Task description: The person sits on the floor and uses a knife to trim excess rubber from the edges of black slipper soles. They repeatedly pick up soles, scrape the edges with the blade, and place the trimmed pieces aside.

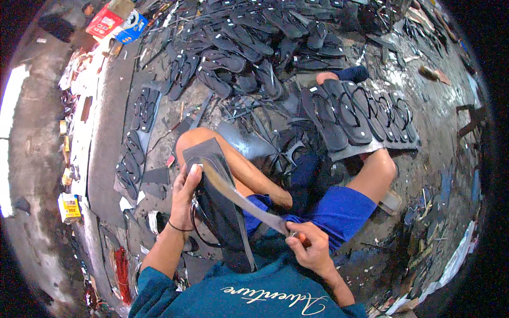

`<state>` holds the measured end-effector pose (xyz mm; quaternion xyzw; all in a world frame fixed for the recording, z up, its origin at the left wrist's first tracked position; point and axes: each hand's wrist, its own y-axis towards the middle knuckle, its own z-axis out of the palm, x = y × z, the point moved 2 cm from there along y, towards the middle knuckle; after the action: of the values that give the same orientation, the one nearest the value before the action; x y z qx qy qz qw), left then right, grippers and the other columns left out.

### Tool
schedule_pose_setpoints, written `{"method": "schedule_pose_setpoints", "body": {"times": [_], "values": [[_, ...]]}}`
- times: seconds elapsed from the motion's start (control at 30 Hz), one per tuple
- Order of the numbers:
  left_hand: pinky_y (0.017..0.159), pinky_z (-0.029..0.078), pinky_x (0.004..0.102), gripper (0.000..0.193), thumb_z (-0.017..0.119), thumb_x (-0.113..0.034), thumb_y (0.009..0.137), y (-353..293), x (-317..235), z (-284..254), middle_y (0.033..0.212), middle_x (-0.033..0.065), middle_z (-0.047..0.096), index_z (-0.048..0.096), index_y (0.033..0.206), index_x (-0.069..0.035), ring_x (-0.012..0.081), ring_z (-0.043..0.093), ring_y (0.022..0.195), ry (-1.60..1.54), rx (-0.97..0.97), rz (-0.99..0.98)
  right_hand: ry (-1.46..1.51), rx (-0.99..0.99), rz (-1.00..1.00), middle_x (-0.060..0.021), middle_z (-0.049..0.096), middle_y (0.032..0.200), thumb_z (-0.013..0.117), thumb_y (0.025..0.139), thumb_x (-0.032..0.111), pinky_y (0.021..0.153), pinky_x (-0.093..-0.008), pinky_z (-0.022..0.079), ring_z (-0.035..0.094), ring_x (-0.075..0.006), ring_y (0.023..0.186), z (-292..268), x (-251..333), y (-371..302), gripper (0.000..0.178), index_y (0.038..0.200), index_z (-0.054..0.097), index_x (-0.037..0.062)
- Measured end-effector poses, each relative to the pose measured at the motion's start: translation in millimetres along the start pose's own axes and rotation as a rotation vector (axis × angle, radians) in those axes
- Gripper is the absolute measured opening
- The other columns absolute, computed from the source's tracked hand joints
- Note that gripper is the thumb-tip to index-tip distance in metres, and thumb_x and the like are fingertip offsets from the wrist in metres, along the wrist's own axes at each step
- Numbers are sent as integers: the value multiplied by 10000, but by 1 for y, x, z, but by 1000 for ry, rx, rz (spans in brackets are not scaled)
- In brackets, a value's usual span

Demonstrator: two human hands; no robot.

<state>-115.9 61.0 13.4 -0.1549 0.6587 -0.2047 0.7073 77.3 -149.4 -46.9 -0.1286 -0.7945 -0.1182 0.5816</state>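
My left hand (184,196) grips a black flip-flop (221,214) near its toe end, thumb on top, with the strap hanging toward my wrist. Dark sheet material sticks out past the sole's edge at the far end. In my right hand (311,248) is a knife (252,208) with an orange handle, fingers wrapped round it. Its long, curved blade reaches left across the flip-flop, its tip end close to my left thumb. Whether the edge touches the sole I cannot tell. Both hands are above my lap.
Several black flip-flops (366,114) lie in a row across my right leg on a grey sheet. A large pile of flip-flops (228,47) covers the floor ahead. More pairs (130,161) lie at left. Dark offcuts (254,119) litter the floor. A yellow box (69,207) stands far left.
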Motion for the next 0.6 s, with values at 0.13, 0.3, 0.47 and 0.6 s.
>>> {"method": "schedule_pose_setpoints", "body": {"times": [0.13, 0.3, 0.47, 0.6], "values": [[872, 500, 292, 406, 590, -287, 946, 1, 16, -2, 1115, 24, 601, 491, 1266, -56, 133, 595, 1017, 24, 201, -75, 49, 39, 91, -92, 673, 806, 770, 758, 105, 530, -279, 487, 572, -170, 558, 4, -1, -22, 310, 1053, 693, 53], [894, 483, 296, 473, 607, -271, 930, -5, 21, 9, 1154, 36, 583, 445, 1321, -60, 136, 581, 1039, 36, 254, -63, -57, -90, -5, -113, 689, 829, 759, 774, 104, 535, -287, 517, 624, -185, 588, 3, 13, -4, 295, 1056, 693, 50], [949, 441, 301, 593, 671, -309, 875, -5, 24, 14, 1200, 57, 563, 424, 1342, -38, 134, 554, 1075, 98, 374, -55, -76, -105, -40, -132, 676, 799, 724, 819, 128, 552, -300, 515, 633, -207, 600, -3, 36, 48, 268, 1067, 678, 37], [952, 447, 310, 689, 730, -355, 810, -14, 9, 41, 1147, 71, 597, 430, 1316, 3, 167, 579, 1055, 239, 526, 149, -22, -80, 21, -161, 669, 800, 661, 875, 138, 583, -316, 504, 648, -216, 645, -14, 55, 109, 237, 1074, 661, 8]]}}
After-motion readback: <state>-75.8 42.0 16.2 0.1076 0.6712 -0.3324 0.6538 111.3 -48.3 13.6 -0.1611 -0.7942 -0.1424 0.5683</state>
